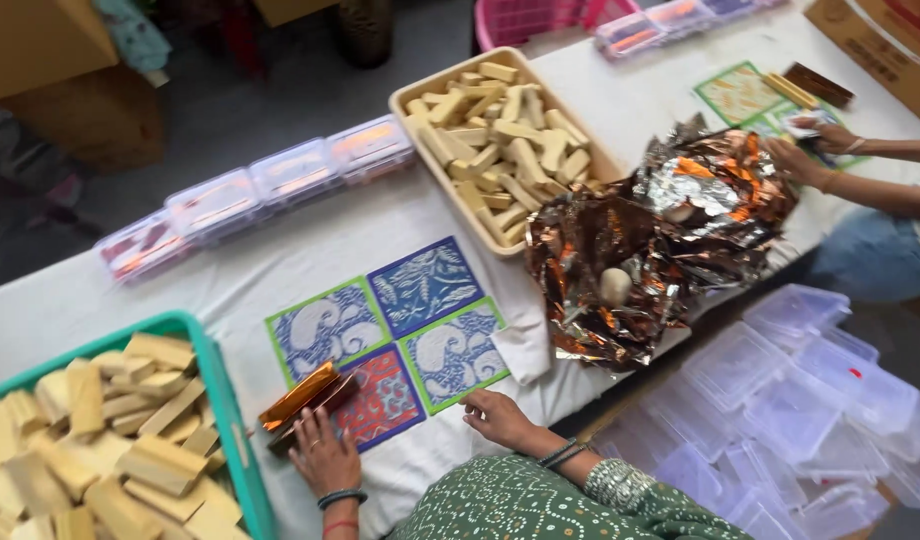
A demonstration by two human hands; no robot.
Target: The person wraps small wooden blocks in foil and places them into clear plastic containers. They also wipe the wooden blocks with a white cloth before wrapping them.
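Fingers (315,432) of left hand (325,458) touch copper foil-wrapped bar (302,397).

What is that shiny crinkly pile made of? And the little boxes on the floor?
The crinkly pile looks like thin metallic foil, silver on one side and copper-orange on the other: it creases sharply and mirrors light. The little boxes look like clear plastic, glossy and see-through, since the floor shows through them.

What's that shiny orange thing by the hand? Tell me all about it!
The shiny orange foil-wrapped bar is a long, flat block covered in copper-coloured reflective foil. It lies tilted on the white cloth-covered table, overlapping the red patterned square card. The left hand rests flat against its near end, fingers touching it. A brownish layer shows beneath its top foil.
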